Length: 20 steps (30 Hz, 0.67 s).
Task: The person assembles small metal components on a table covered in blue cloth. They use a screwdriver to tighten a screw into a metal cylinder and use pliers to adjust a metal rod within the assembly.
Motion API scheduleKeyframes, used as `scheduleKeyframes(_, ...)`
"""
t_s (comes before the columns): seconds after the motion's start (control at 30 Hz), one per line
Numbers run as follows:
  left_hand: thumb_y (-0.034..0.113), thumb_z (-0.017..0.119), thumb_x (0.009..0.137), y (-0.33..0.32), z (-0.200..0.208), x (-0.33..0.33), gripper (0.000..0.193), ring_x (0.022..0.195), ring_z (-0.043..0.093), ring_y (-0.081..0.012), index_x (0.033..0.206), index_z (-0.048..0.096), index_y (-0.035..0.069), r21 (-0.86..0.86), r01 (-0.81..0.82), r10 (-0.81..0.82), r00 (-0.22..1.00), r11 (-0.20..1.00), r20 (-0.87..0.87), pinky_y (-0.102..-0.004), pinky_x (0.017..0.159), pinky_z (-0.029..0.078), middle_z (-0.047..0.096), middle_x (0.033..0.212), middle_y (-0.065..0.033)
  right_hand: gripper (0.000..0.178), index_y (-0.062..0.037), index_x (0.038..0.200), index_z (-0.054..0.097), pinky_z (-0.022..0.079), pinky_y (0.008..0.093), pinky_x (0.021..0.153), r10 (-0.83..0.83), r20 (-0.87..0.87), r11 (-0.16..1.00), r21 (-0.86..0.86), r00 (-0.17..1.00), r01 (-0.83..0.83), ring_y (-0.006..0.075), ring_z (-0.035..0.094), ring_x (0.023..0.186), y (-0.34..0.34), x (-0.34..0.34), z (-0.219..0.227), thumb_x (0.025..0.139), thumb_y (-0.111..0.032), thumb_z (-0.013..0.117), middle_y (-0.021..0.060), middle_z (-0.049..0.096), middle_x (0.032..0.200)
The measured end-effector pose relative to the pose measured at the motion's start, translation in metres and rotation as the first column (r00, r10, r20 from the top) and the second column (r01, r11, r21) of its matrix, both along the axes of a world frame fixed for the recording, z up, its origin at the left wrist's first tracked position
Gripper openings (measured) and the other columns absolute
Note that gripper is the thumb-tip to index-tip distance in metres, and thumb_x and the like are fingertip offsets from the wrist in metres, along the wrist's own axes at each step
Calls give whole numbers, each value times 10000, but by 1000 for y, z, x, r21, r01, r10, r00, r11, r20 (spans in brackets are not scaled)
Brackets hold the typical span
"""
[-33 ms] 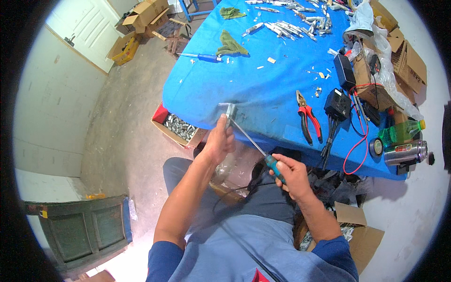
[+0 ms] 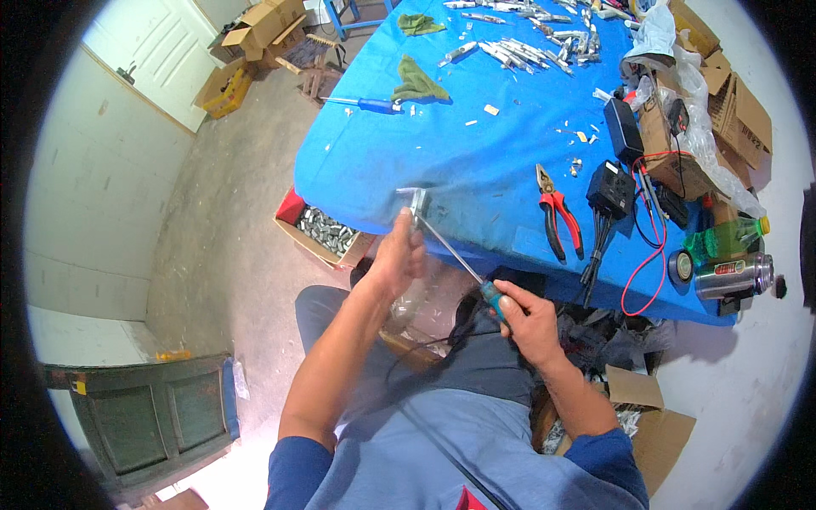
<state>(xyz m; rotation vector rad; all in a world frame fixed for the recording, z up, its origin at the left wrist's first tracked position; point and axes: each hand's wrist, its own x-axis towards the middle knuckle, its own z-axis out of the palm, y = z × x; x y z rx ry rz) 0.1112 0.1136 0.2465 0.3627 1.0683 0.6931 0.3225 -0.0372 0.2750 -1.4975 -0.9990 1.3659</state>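
Note:
At the near edge of the blue-covered table, my left hand (image 2: 397,257) is closed around a small silvery metal piece (image 2: 418,201), whose upper end sticks out past my fingers. My right hand (image 2: 530,325) grips the teal handle of a screwdriver (image 2: 452,250). The screwdriver's shaft slants up and left, its tip at the metal piece beside my left fingers; whether it sits inside the piece I cannot tell. Red-handled pliers (image 2: 558,212) lie on the cloth to the right of my hands.
Slim silvery parts (image 2: 520,53) are heaped at the table's far side. A blue-handled screwdriver (image 2: 378,105) and green rags (image 2: 418,81) lie left of them. On the right stand a black adapter (image 2: 611,189), a steel flask (image 2: 736,276) and a green bottle (image 2: 722,241). A box of metal pieces (image 2: 327,234) sits below the left edge.
Both hands have shifted only very slightly, each keeping its hold; the screwdriver's tip stays at the metal piece.

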Motion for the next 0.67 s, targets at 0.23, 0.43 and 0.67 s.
scheduleKeyframes(0.23, 675, 435, 927, -5, 3, 4, 556, 437, 161, -101, 695, 361, 175, -5, 27, -27, 999, 1000, 41, -274, 445, 179, 232, 519, 58, 288, -24, 1153, 666, 560, 354, 734, -105, 566, 860, 464, 818, -211, 300, 700, 863, -1, 4, 14, 868, -68, 657, 182, 696, 989)
scheduleKeyframes(0.43, 679, 446, 919, -4, 0, 5, 559, 437, 154, -90, 694, 377, 173, 0, 23, -23, 1000, 1000, -1, -264, 436, 172, 238, 523, 63, 285, -13, 1143, 669, 557, 352, 733, -145, 609, 871, 453, 779, -192, 300, 699, 856, 5, 6, 20, 862, -61, 667, 185, 697, 980)
scheduleKeyframes(0.67, 678, 450, 918, -4, 3, 5, 559, 439, 158, -85, 704, 382, 166, -9, 41, -42, 998, 999, -52, -257, 437, 180, 245, 530, 60, 282, -25, 1143, 675, 546, 341, 742, -59, 530, 907, 382, 846, -176, 284, 704, 865, 11, 9, 31, 864, -63, 675, 185, 703, 980)
